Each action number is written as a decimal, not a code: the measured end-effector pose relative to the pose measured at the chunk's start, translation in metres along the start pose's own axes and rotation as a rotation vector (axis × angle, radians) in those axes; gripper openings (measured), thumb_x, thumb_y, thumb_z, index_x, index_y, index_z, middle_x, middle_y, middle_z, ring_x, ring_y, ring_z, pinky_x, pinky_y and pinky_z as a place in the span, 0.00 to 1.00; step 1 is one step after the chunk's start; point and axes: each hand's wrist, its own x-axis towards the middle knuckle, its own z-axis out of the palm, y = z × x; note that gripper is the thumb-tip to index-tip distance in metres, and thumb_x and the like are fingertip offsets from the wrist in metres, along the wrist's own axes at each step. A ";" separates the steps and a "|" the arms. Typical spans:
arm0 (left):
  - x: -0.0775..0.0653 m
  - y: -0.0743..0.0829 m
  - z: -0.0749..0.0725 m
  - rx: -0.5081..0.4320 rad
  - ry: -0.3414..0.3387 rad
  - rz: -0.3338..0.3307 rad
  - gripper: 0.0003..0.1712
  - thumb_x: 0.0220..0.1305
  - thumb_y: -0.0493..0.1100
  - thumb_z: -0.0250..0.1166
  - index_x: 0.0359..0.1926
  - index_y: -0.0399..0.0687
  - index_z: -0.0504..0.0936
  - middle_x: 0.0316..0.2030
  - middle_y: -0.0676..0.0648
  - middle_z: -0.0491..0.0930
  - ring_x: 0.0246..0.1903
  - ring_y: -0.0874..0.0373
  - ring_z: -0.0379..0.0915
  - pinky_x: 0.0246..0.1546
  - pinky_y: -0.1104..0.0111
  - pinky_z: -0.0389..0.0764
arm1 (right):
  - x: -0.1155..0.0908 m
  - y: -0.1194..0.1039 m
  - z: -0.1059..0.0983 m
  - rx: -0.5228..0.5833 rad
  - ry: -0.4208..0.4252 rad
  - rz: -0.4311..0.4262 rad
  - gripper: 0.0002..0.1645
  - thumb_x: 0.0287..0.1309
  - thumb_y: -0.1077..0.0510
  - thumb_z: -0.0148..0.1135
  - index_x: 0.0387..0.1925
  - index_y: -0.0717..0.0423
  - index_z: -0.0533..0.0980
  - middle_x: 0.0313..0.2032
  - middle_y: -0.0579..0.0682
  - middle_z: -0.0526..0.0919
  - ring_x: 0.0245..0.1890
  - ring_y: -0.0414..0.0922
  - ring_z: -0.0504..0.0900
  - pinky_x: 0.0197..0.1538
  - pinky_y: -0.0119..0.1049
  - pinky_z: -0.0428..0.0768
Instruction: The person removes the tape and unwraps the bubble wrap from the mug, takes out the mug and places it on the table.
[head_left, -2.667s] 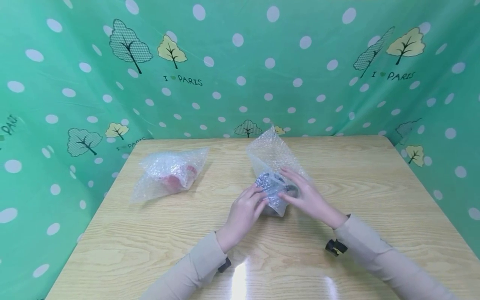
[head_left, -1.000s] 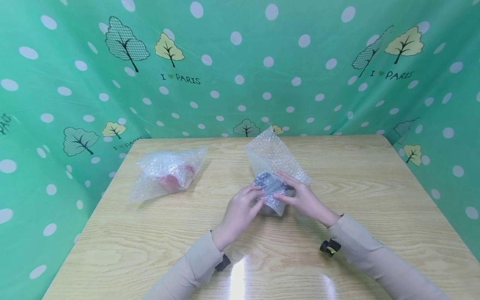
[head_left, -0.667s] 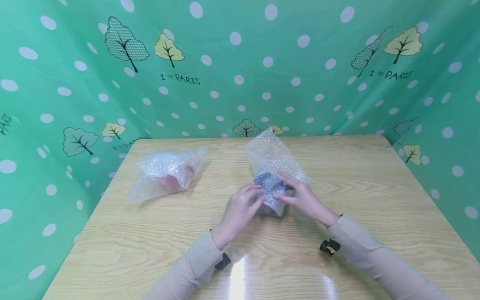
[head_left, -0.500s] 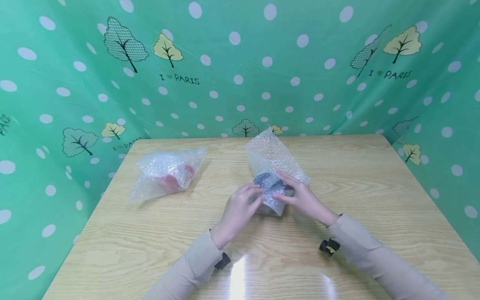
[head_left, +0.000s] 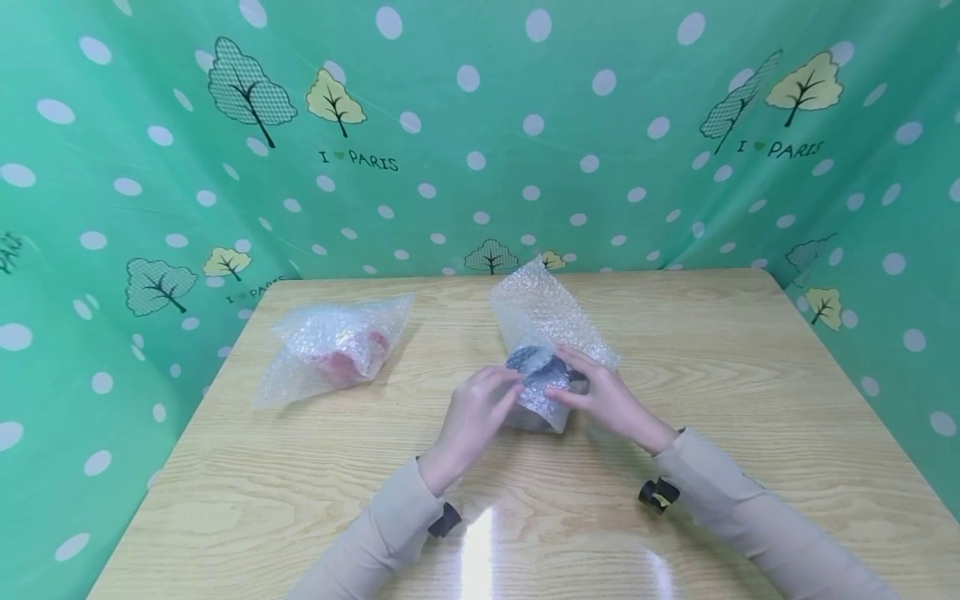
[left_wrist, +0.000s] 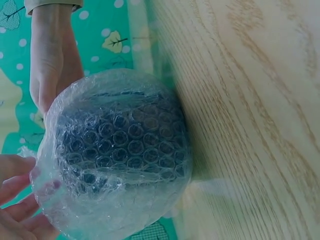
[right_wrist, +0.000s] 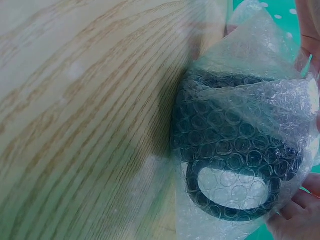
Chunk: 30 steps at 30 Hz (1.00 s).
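A dark mug [right_wrist: 225, 135] with a loop handle [right_wrist: 232, 215] lies on its side on the table, wrapped in bubble wrap [head_left: 543, 304]; a long loose end of the wrap reaches toward the back. My left hand [head_left: 472, 417] pinches the wrap at the mug's left, thumb and fingertips close together. From the right, my right hand [head_left: 603, 396] holds the wrap on the mug with thumb and fingers apart. In the left wrist view the rounded bundle shows the mug through the bubbles, fingers [left_wrist: 20, 200] at its edge.
At the table's left lies another bubble-wrap bundle [head_left: 337, 346] with something red inside, its shape unclear. The wooden table [head_left: 712, 350] ends at a green dotted curtain [head_left: 480, 167] behind and at both sides. Dark wrist devices [head_left: 660, 494] hang beneath the sleeves.
Over the last seconds my right hand has shifted slightly left on the bundle. My left hand has drawn a little to the left, its thumb and fingers closer together. The red bundle stays put.
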 end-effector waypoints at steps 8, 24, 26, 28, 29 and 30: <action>0.001 -0.004 -0.002 -0.059 0.036 -0.037 0.08 0.54 0.35 0.61 0.36 0.36 0.80 0.34 0.43 0.81 0.36 0.54 0.78 0.39 0.70 0.79 | 0.000 0.002 0.001 0.004 0.000 -0.013 0.40 0.46 0.53 0.65 0.58 0.65 0.62 0.60 0.62 0.61 0.60 0.59 0.60 0.61 0.51 0.60; 0.002 -0.009 -0.010 -0.146 0.084 -0.133 0.08 0.53 0.33 0.62 0.35 0.35 0.80 0.33 0.42 0.81 0.33 0.54 0.78 0.35 0.74 0.79 | 0.000 0.002 0.001 -0.005 0.004 -0.010 0.40 0.46 0.52 0.65 0.58 0.65 0.62 0.60 0.60 0.62 0.59 0.58 0.61 0.60 0.50 0.61; 0.002 -0.011 -0.010 -0.160 0.092 -0.138 0.07 0.52 0.32 0.62 0.35 0.34 0.80 0.33 0.41 0.81 0.33 0.53 0.78 0.34 0.74 0.79 | 0.000 0.002 0.002 -0.006 0.003 -0.007 0.40 0.46 0.52 0.65 0.58 0.65 0.62 0.60 0.60 0.62 0.60 0.58 0.60 0.60 0.50 0.61; 0.002 -0.012 -0.010 -0.175 0.100 -0.145 0.07 0.52 0.32 0.62 0.35 0.34 0.80 0.33 0.41 0.81 0.33 0.53 0.79 0.33 0.74 0.80 | 0.000 0.002 0.002 -0.007 0.001 -0.004 0.40 0.46 0.51 0.64 0.58 0.65 0.62 0.61 0.60 0.62 0.60 0.58 0.60 0.60 0.50 0.61; 0.002 -0.013 -0.011 -0.184 0.101 -0.152 0.07 0.52 0.32 0.62 0.35 0.34 0.80 0.33 0.41 0.81 0.33 0.53 0.79 0.33 0.73 0.80 | 0.000 0.002 0.002 -0.007 0.000 -0.002 0.40 0.46 0.51 0.64 0.59 0.65 0.62 0.61 0.60 0.62 0.60 0.58 0.60 0.60 0.50 0.60; 0.002 -0.013 -0.011 -0.193 0.105 -0.158 0.07 0.52 0.32 0.62 0.35 0.34 0.80 0.33 0.41 0.81 0.33 0.53 0.79 0.33 0.73 0.80 | 0.000 0.002 0.002 -0.008 0.000 -0.001 0.40 0.46 0.51 0.64 0.59 0.65 0.62 0.61 0.60 0.62 0.60 0.58 0.60 0.60 0.50 0.60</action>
